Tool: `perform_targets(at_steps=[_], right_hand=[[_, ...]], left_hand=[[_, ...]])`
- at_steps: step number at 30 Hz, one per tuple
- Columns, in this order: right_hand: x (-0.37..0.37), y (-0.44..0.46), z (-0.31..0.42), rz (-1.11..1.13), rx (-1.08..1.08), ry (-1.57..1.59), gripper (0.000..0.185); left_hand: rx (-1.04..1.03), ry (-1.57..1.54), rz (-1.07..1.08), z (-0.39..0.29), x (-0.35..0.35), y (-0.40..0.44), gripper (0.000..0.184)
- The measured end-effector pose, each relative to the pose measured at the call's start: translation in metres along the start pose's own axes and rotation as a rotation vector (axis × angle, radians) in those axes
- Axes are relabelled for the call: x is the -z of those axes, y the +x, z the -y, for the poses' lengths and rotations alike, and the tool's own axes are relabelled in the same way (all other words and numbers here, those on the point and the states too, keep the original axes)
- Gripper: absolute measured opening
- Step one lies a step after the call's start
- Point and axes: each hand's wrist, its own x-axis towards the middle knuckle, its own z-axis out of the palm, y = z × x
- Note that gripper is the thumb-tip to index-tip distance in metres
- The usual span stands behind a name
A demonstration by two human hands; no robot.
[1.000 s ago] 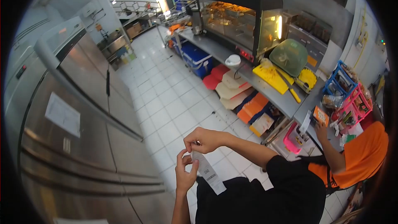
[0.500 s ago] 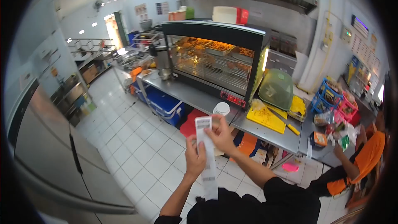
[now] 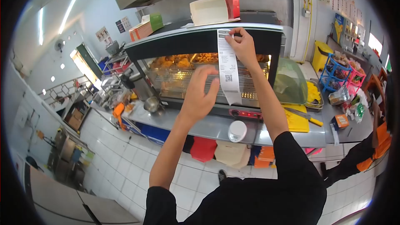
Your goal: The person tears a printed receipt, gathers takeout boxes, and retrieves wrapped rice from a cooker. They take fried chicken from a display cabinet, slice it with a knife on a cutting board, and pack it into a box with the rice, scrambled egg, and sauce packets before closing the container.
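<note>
A long printed paper receipt (image 3: 227,64) hangs down in front of the heated food display cabinet (image 3: 175,43). My right hand (image 3: 243,46) pinches its top end against the cabinet's dark upper front. My left hand (image 3: 201,93) is left of the strip, fingers apart and somewhat blurred, holding nothing; its fingertips come near the receipt's edge. Behind the glass, trays of fried food (image 3: 170,61) glow under warm light. A white lidded tub (image 3: 237,131) stands on the steel counter (image 3: 196,127) below.
On the cabinet top sit a white and red box (image 3: 210,10) and an orange-green box (image 3: 146,27). To the right, a knife (image 3: 306,116) lies across a yellow cutting board (image 3: 296,123), beside a green translucent cover (image 3: 291,83). Another person's orange clothing (image 3: 377,143) shows at far right.
I have come closer to the cabinet. My right hand has raised the receipt to its upper front, and my left hand has let go of the strip.
</note>
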Motion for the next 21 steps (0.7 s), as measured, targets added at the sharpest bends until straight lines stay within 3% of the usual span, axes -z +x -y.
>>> perform_targets(at_steps=[2, 5, 9, 15, 21], right_hand=[[-0.012, 0.021, -0.019, -0.033, -0.034, -0.006, 0.021], [-0.021, 0.037, -0.039, -0.11, -0.012, -0.282, 0.022], [-0.026, 0.038, -0.045, -0.137, -0.018, -0.226, 0.024], [-0.01, 0.04, -0.036, -0.107, -0.025, -0.338, 0.022], [-0.033, 0.031, -0.028, -0.226, 0.209, -0.933, 0.023]], left_hand=[[-0.097, 0.074, 0.035, 0.042, 0.002, 0.049, 0.029], [-0.241, 0.171, 0.025, 0.103, -0.017, 0.11, 0.031], [-0.358, 0.398, -0.073, 0.156, -0.051, 0.145, 0.033], [-0.369, 0.428, -0.214, 0.175, -0.074, 0.154, 0.036], [-0.367, 0.366, -0.379, 0.192, -0.09, 0.153, 0.035]])
